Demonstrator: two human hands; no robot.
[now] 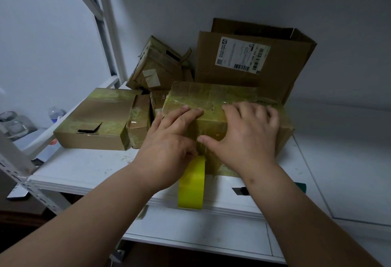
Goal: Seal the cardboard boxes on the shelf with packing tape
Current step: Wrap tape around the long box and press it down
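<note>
Cardboard box (pixel 213 101) at the white shelf's (pixel 84 169) front edge, both hands pressing tape flat.
Left hand (pixel 169 139) and right hand (pixel 249 131) lie spread-fingered on it; the yellow tape roll (pixel 192 184) hangs at 6 o'clock, its top hidden behind the left hand.

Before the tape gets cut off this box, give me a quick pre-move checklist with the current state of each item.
1. Box steady on the shelf: ok, the right hand lies flat across its top and front.
2. Tape pressed onto the top: ok, the left hand has fingers flat on the strip.
3. Tape roll under control: ok, it hangs at the front face just under the left hand.
4. Strip runs down the front face: ok.
5. Cutter within reach: cannot tell, none in view.
6. Other boxes to seal: not ok, the open box behind stands unsealed.
</note>
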